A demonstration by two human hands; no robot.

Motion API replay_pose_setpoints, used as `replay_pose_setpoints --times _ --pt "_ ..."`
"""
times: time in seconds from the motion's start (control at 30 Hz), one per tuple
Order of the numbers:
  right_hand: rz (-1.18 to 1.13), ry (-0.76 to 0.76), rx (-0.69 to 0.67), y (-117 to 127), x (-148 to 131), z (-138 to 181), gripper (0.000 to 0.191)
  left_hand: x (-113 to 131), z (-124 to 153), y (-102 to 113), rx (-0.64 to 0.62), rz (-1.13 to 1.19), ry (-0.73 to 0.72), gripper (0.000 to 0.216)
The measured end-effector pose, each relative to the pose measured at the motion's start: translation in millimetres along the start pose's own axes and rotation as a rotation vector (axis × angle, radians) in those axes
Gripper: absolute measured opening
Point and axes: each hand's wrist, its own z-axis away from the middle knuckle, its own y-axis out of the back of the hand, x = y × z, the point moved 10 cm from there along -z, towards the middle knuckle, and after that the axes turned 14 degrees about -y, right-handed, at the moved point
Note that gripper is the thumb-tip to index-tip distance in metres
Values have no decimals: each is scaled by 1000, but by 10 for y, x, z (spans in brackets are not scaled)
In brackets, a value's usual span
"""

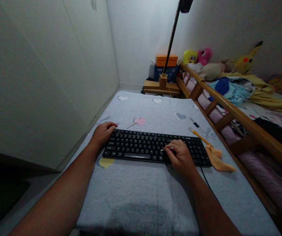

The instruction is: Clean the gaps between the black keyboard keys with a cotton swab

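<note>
A black keyboard (141,146) lies flat on the cloth-covered surface. My left hand (103,133) is at its upper left corner, fingers curled against the edge and holding it. Over the keys on the right side, my right hand (180,155) pinches a thin white cotton swab (166,149), its tip at the keys near the arrow cluster. Another cotton swab (132,125) lies on the cloth beyond the keyboard. To the right are a brush with a yellow handle (201,136), a small tool with a black band (197,125) and a crumpled orange cloth (216,159).
A light cloth with heart prints (141,190) covers the surface. The keyboard's cable (208,183) runs toward me on the right. A wooden bed rail (225,101) borders the right side, and a pale cabinet (64,75) the left. A wooden stand (161,86) with a pole is behind.
</note>
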Motion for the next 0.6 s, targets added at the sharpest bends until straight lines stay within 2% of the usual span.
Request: replay_pose_setpoints --times 0.6 --pt "4 23 -3 -39 4 7 17 10 11 4 7 21 3 38"
